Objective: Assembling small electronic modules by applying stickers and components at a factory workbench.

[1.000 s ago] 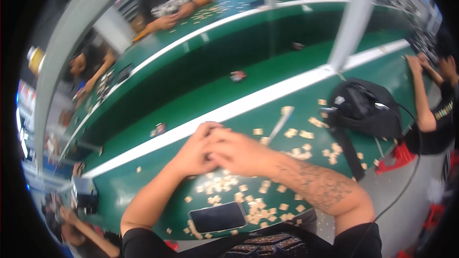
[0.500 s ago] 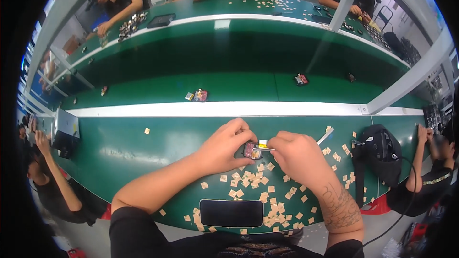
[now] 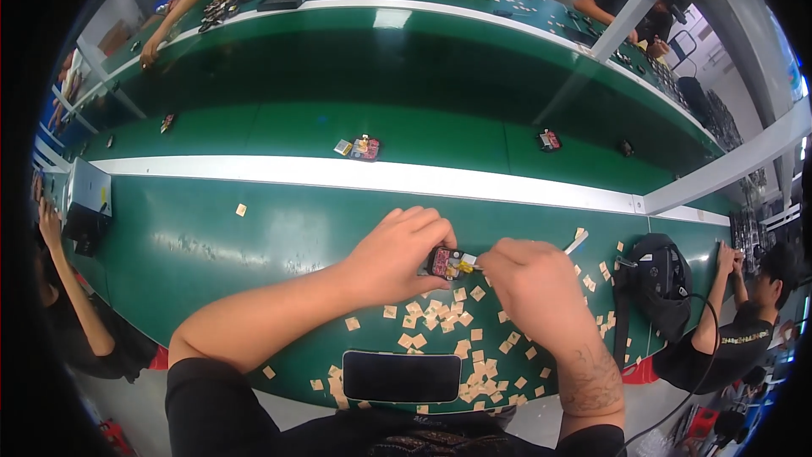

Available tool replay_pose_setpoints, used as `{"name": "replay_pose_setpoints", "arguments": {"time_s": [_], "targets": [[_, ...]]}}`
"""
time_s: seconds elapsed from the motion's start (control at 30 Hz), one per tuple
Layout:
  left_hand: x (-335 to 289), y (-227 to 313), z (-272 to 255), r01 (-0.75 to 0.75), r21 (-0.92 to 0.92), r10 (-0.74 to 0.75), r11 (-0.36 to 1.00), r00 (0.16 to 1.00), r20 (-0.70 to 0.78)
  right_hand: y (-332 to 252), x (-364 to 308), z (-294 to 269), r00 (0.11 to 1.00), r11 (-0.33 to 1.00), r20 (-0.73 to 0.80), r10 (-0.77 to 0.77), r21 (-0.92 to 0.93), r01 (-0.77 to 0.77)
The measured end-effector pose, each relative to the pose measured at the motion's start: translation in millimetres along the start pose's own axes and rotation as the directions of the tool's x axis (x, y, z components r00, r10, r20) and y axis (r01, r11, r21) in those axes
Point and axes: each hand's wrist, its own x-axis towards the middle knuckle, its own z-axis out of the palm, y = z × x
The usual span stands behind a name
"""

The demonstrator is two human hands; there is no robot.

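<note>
My left hand (image 3: 397, 256) is closed around the edge of a small black device (image 3: 445, 263) with a red circuit board showing, held just above the green table. At the board's right side is a small silver-and-yellow part (image 3: 467, 264), which looks like a battery cell with yellow tape. My right hand (image 3: 529, 283) is pinched at that side on a thin metal tool, probably tweezers; most of it is hidden by the fingers. Below both hands many small tan square pads (image 3: 440, 315) lie scattered.
A dark phone (image 3: 402, 377) lies near the front edge. To the right are a black pouch (image 3: 660, 278) with a cable and a white strip (image 3: 577, 242). More opened devices (image 3: 365, 148) sit beyond the white rail (image 3: 338, 167). Co-workers' hands (image 3: 150, 52) work around the table.
The view has shifted, so the table appears higher. The silver-and-yellow part now sits lower against the board, my right fingers closer to it. Across the table, a co-worker's hand moved left.
</note>
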Motion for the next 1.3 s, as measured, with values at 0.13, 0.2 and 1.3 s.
{"name": "replay_pose_setpoints", "arguments": {"time_s": [0.13,0.2,1.3], "targets": [[3,4,1,0.011,-0.011,-0.011,1.0,1.0,0.007,-6,-4,-11,0.995,0.994,-0.069,0.07,0.09,-0.064],[4,4,-1,0.021,0.003,-0.021,1.0,1.0,0.02,-7,-4,-2,0.998,0.996,0.001,0.056,0.072,-0.056],[-6,2,-14,-0.084,0.034,0.08,0.996,0.993,0.092,23,-1,22,0.977,0.838,0.183,0.108,0.512,-0.188]]}}
